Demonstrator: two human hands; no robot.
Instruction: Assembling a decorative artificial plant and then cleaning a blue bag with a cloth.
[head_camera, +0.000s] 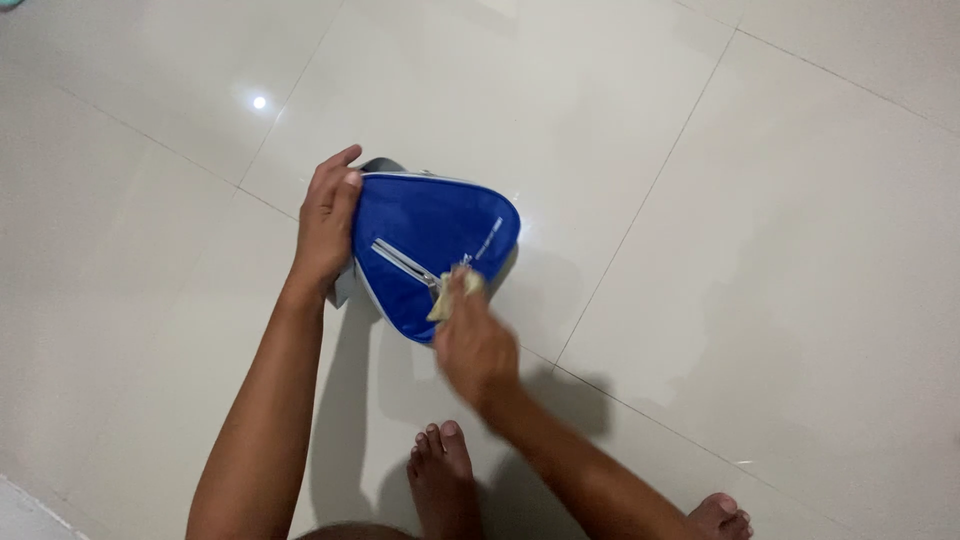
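A blue bag (430, 235) with grey trim and a silver zipper stands on the white tiled floor. My left hand (327, 222) grips its left upper edge and steadies it. A small yellowish cloth (457, 290) is pressed against the bag's front near the zipper's end, held in my right hand (475, 345), which is blurred from motion.
The glossy white floor tiles (760, 230) reflect a ceiling light (259, 102). My two bare feet (442, 470) show at the bottom edge, one under the bag and one at the lower right (720, 517). A small teal thing (8, 4) peeks in at the top left corner.
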